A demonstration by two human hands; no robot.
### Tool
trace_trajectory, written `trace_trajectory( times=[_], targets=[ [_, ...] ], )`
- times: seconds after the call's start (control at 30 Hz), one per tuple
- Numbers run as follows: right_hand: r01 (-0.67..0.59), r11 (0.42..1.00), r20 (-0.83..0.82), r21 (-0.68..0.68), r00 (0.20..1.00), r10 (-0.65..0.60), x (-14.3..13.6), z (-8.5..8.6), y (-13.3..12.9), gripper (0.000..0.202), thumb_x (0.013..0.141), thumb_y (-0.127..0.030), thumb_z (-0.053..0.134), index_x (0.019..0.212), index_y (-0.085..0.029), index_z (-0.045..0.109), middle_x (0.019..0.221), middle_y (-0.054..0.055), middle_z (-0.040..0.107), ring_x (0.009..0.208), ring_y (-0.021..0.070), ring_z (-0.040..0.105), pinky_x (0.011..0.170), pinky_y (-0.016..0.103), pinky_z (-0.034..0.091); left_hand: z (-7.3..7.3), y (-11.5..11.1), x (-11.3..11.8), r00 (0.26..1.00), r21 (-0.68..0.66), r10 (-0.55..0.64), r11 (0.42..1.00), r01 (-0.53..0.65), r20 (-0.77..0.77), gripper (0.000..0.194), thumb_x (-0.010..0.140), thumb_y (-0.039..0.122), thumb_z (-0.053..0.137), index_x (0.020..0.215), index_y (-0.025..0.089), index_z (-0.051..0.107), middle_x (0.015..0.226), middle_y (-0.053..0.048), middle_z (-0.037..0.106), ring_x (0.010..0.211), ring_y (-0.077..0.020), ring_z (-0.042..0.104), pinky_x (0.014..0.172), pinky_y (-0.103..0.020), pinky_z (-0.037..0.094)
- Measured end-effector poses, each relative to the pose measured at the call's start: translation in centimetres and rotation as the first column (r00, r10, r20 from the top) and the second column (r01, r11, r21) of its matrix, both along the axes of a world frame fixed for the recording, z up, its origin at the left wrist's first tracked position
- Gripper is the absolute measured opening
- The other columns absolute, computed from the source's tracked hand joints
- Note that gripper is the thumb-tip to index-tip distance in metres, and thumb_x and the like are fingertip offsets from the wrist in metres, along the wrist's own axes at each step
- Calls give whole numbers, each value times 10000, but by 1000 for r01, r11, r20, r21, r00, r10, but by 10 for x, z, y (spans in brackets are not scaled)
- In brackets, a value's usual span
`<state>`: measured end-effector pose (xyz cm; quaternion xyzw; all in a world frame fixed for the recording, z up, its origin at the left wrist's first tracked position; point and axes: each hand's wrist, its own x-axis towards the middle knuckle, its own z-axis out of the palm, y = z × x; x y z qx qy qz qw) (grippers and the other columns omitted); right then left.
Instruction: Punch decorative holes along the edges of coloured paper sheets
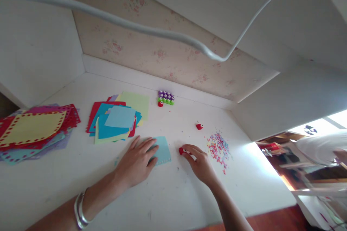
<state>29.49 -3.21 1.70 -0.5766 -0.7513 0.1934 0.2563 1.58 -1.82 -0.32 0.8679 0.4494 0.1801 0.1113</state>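
Note:
My left hand (137,161) lies flat with its fingers spread on a light blue sheet of paper (163,148). Small holes run along the sheet's near edge, and part of it is under the hand. To the right of the sheet, my right hand (200,163) pinches a small red craft paper punch (181,150) between thumb and fingers, low over the white table. That punch is apart from the paper. Another red paper punch (200,126) lies farther back on the table, beyond my right hand.
Punched paper bits (217,148) are scattered at the right. Purple and green punches (166,96) stand in rows near the back wall. Plain coloured paper (119,117) is piled left of centre; hole-edged sheets (38,127) lie far left. A white cable (151,33) hangs across above.

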Motion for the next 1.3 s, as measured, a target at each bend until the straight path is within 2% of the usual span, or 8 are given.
trace_trajectory(
  times=[0.2,0.4,0.53,0.73,1.03,1.17,1.3],
  targets=[
    [258,965,-25,42,966,-257,30,-1,29,324,918,-398,524,1137,-221,685,1173,108,705,915,243,718,832,386,561,-2,-1,0,1000,2,-7,1000,7,12,363,975,262,417,1290,257,599,1446,-36,533,1358,-227,440,1172,-548,190],
    [384,918,148,99,906,-396,82,9,66,318,885,-393,511,1091,-241,699,973,69,761,869,248,716,772,353,531,-6,0,-1,999,50,2,999,-4,34,360,959,253,444,1271,263,621,1418,-54,555,1335,-233,465,1178,-526,208],
    [364,923,175,125,908,-382,116,10,83,275,837,-332,532,1000,-215,720,1090,98,722,949,255,682,849,379,495,-8,1,-2,999,61,-13,998,10,40,364,959,260,441,1282,265,610,1418,-59,552,1331,-239,469,1174,-533,222],
    [300,950,186,86,932,-311,143,5,103,226,782,-238,549,891,-236,747,954,66,747,915,251,671,879,392,470,-8,2,-2,999,58,-16,998,14,43,352,956,267,453,1269,263,612,1413,-61,554,1315,-242,482,1172,-537,222],
    [203,979,-67,-7,977,-203,144,-15,126,168,764,-253,555,851,-187,683,1015,94,747,940,229,688,874,399,509,-7,3,-2,999,60,-20,998,19,26,350,953,263,460,1271,272,604,1405,-39,560,1316,-235,479,1181,-522,210],
    [209,977,-202,-28,957,-211,142,-21,135,292,706,-229,604,993,-179,619,975,115,753,939,231,714,845,398,553,-9,4,-3,999,77,-24,997,22,36,344,955,275,461,1268,276,605,1401,-38,566,1302,-240,494,1178,-522,214],
    [208,977,-243,-42,947,-212,140,-22,139,374,694,-220,608,1066,-189,592,984,122,757,944,245,723,821,415,578,-10,4,-3,999,76,-29,997,26,43,345,959,282,458,1271,276,604,1402,-35,566,1299,-241,497,1177,-523,218]
  ],
)
